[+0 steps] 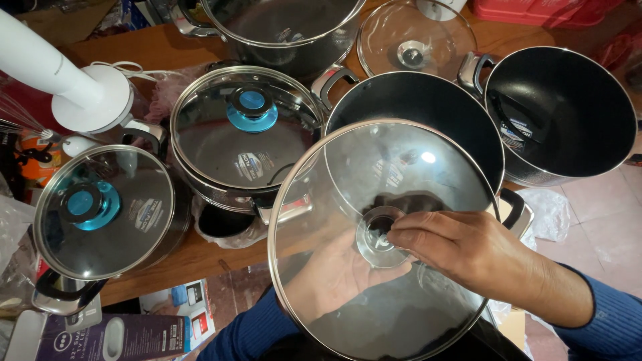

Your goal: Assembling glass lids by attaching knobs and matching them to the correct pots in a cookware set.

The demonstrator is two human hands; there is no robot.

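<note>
Hands are shown at a large round glass lid with a steel rim, held flat above a black pot. It is supported from beneath by the left hand, palm up, fingers loosely spread. The right hand is laid on top, fingertips pinched on the lid's central metal fitting.

The large lid is clear, glossy glass with a polished metal rim and a small shiny metal disc at its centre, where the right hand touches it. The left hand shows through the glass from below. The two lidded pots have the same glass lids, with glossy blue and black plastic knobs. The open pots are matt black inside, with bright steel handles. The bench is smooth brown wood. The blender shaft is white plastic.
</note>
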